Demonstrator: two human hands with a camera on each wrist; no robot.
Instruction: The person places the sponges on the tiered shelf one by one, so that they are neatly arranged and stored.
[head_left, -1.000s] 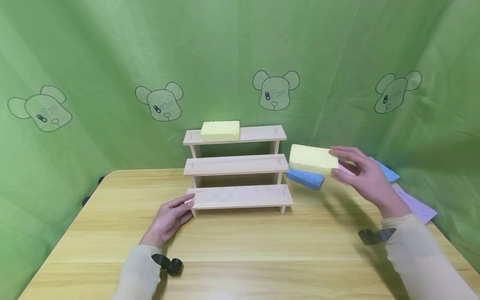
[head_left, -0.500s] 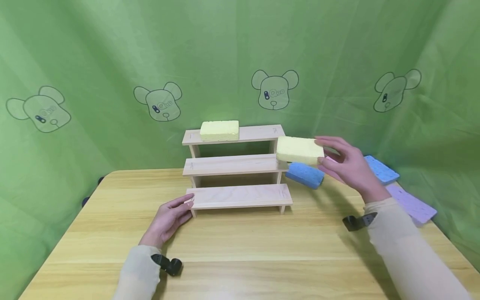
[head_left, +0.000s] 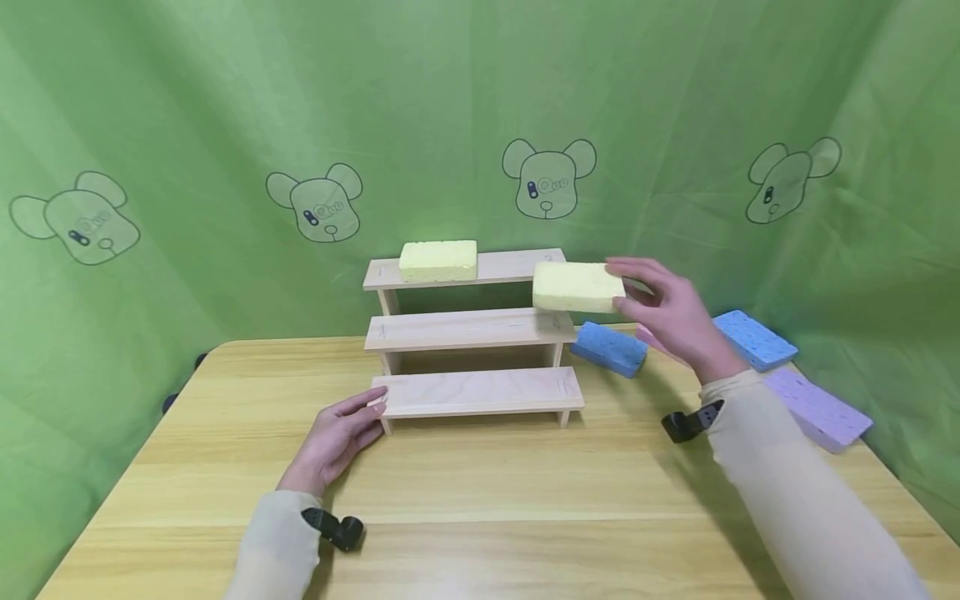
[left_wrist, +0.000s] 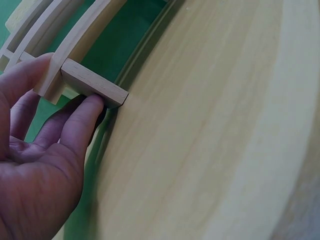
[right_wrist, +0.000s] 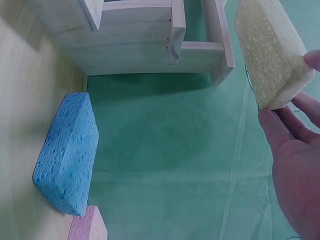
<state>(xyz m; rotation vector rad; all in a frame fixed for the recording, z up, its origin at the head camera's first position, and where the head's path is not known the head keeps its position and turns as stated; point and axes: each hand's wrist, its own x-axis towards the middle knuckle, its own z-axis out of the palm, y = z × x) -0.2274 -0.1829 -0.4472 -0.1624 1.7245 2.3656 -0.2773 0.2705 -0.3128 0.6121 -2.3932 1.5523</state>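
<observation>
A three-tier wooden shelf [head_left: 472, 329] stands on the table. My left hand [head_left: 337, 437] holds the left end of its lowest tier; in the left wrist view the thumb lies against the side leg [left_wrist: 95, 82] and a finger reaches over the board's end. My right hand [head_left: 663, 312] pinches a yellow sponge [head_left: 577, 287] by its right end, between thumb and fingers. In the head view this sponge overlaps the right ends of the top and middle tiers. Another yellow sponge [head_left: 438, 262] lies flat on the top tier, left of centre.
A blue sponge [head_left: 609, 348] lies beside the shelf's right side. Further right are a second blue sponge [head_left: 756, 339] and a purple sponge [head_left: 817, 410]. A pink sponge [right_wrist: 87, 225] is partly hidden by my right hand in the head view. A green curtain [head_left: 435, 100] hangs behind.
My right hand has moved left and up with the yellow sponge, from beside the shelf to its upper right end. The left hand keeps its place on the lowest tier.
</observation>
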